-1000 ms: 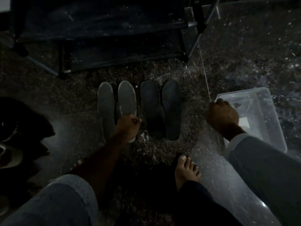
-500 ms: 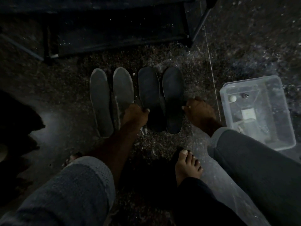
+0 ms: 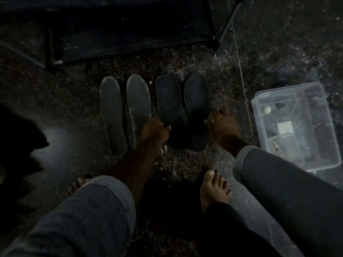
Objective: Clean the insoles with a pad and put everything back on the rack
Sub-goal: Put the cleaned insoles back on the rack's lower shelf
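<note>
Viewing from the head camera downward, two grey sleeves are seen nearest: the left sleeve (image 3: 89, 216) at lower left and the right sleeve (image 3: 289, 191) at lower right. A bare right foot (image 3: 213, 188) is planted on the speckled dark floor (image 3: 185, 164) between them, and the toes of a left foot (image 3: 78, 183) are partly seen beside the left sleeve.

Beyond the feet, both hands are lowered to a row of four insoles laid side by side on the floor. The left hand (image 3: 155, 131) is placed at the heel end of the second light grey insole (image 3: 138, 101), next to the left dark insole (image 3: 169, 104); its fingers are curled, but whether an edge or a pad is held cannot be told in the dim light. The right hand (image 3: 221, 125) is set at the right edge of the right dark insole (image 3: 196, 112), with thumb and fingertips pinched together at that edge; what is pinched cannot be told. The outer light grey insole (image 3: 111, 115) lies untouched at the far left of the row.

To the right, well apart from the insoles, a clear plastic box (image 3: 319, 145) is set on the floor, with a few small items inside.

Farthest away, the lower shelf of a dark rack (image 3: 130, 30) is seen above the insoles.
</note>
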A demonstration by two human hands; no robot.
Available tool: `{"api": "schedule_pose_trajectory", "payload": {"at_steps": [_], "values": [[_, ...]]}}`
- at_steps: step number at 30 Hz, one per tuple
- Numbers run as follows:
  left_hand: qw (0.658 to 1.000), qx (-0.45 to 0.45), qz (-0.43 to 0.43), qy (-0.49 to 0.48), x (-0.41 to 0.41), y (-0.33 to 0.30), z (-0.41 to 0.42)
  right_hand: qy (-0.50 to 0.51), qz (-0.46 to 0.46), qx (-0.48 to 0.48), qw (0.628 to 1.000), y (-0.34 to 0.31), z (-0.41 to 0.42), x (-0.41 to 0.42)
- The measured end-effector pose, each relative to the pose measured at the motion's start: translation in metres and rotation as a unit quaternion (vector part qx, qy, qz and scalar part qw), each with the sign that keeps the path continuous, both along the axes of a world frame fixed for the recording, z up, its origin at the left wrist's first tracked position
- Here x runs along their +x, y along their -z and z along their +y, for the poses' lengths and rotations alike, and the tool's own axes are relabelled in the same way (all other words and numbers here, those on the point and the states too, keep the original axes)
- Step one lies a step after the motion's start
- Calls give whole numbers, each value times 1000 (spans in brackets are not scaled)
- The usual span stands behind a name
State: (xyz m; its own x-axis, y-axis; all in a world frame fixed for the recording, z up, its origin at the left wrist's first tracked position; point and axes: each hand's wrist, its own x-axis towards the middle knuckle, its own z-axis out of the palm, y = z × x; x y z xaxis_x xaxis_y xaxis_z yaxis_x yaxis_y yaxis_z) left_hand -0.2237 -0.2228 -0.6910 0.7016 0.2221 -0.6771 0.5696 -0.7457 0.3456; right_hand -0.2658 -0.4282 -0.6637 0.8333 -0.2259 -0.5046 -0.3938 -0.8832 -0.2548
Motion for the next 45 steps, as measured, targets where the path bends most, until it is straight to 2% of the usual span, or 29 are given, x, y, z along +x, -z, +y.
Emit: {"api": "schedule_pose_trajectory", "payload": {"at_steps": [11,17,30,35,40,45], "values": [[999,-34,-9,-35,2,2,4,48,-6,11,999,-1,4,-1],[999,-39,11,-5,3,4,12,54,-15,9,998,1,7,-1],[999,-35,-19,11,4,-3,16,91,-10,31,995,-4,8,0],[997,-55,-35,-35,3,-4,12,88,0,18,996,-2,10,4],[997,-64,-36,-25,1,-5,12,74,-20,10,997,-1,10,3],[997,-65,-39,1,2,-10,13,80,-98,40,991,-9,8,9]]}}
